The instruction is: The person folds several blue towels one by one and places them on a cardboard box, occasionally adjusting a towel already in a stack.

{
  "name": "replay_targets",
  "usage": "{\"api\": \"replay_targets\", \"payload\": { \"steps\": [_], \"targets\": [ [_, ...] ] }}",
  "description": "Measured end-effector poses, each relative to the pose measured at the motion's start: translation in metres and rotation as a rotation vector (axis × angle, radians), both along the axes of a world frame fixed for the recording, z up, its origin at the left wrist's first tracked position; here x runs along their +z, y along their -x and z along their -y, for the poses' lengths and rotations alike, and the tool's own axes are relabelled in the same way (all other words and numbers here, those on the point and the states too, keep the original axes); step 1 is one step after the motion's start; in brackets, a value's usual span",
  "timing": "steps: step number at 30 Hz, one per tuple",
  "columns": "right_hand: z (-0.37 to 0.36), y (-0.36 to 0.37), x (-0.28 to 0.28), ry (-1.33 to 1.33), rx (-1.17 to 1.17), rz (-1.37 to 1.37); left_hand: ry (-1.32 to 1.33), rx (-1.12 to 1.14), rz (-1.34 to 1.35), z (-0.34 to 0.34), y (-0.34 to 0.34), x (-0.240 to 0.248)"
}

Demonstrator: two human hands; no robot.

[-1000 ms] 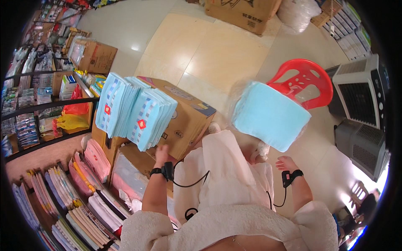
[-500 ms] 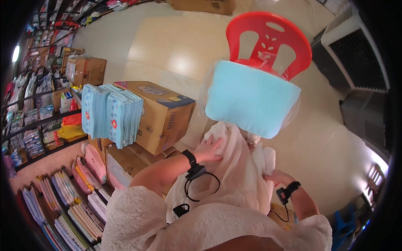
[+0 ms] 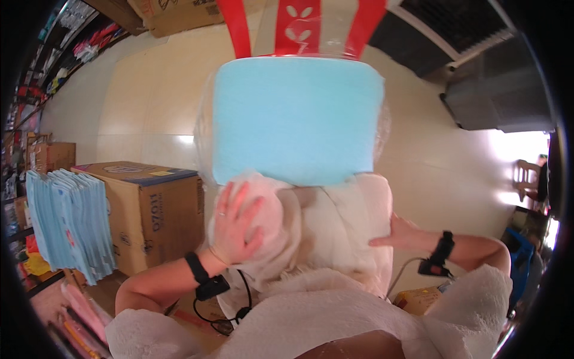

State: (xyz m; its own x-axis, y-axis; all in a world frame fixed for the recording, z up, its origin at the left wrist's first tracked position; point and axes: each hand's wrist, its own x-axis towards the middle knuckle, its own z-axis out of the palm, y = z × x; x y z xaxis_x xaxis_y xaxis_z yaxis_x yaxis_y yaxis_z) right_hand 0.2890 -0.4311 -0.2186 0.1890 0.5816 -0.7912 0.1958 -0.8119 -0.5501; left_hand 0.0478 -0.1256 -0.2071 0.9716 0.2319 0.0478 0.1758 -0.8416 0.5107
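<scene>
Plastic-wrapped light-blue rectangular pack (image 3: 298, 119) rests on the red plastic chair (image 3: 299, 27); below it, left hand (image 3: 234, 224), fingers spread, and right hand (image 3: 399, 234), fingers flat, press cream fabric (image 3: 326, 230), steadying it.

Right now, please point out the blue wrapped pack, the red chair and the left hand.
blue wrapped pack (image 3: 297, 119), head view, middle of its blue face
red chair (image 3: 294, 27), head view, centre slat of the backrest
left hand (image 3: 234, 224), head view, back of the hand
</scene>
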Motion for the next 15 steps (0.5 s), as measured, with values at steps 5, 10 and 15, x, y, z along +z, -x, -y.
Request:
{"api": "replay_targets", "payload": {
  "steps": [5,10,15],
  "targets": [
    [0.016,0.025,-0.008,-0.037,0.080,0.074,-0.102,0.074,0.130,0.025,0.031,0.000],
    [0.011,0.039,0.022,-0.358,-0.288,0.680,-0.040,0.328,0.197,0.019,0.041,-0.010],
    [-0.011,0.046,0.031,-0.288,-0.143,1.068,0.116,0.542,0.113,-0.011,0.030,0.000]
  ]
}}
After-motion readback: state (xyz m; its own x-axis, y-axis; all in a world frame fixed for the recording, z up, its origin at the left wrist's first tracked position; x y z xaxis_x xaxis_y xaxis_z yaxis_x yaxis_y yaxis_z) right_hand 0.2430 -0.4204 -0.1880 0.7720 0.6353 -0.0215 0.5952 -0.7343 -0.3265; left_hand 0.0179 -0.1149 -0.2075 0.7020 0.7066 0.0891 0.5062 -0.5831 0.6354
